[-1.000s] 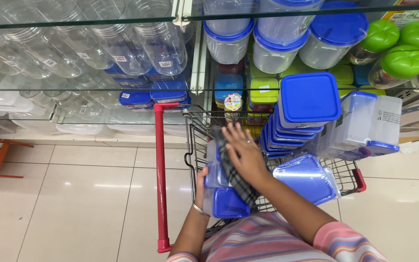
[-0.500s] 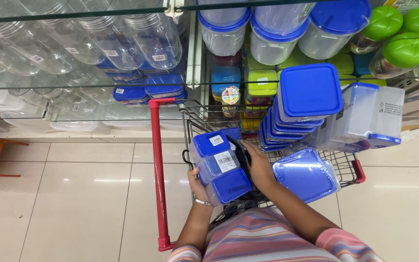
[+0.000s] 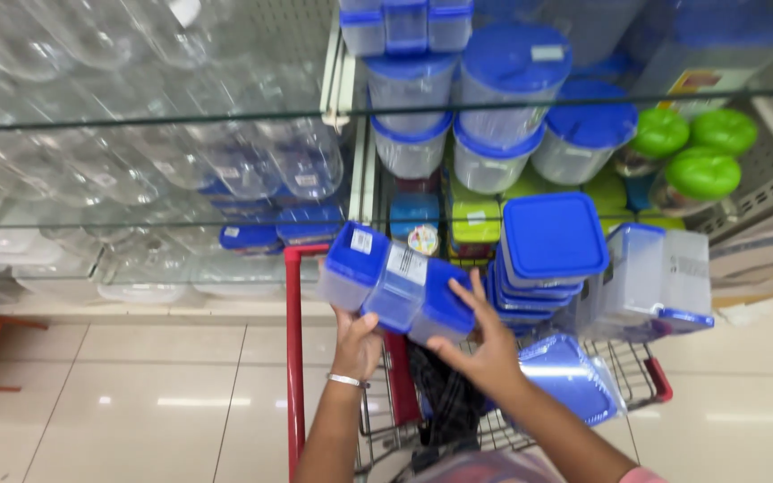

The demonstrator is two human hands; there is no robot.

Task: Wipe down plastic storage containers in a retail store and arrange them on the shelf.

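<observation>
Glossy tile floor [image 3: 136, 394], glass shelves [image 3: 181, 116].

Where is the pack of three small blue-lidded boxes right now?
The pack of boxes is centre frame, held up by the left hand and right hand above the cart, left of the stack of containers.

L hand [image 3: 355, 344] + R hand [image 3: 489, 353] grip a pack of blue-lidded containers [image 3: 400, 284] from below. Red cart [image 3: 294, 358] beneath grip; stacked blue lids [image 3: 552, 241] just right.

three joined blue-lidded boxes [image 3: 400, 286], three green lids [image 3: 692, 148], one red cart [image 3: 294, 358]
</observation>
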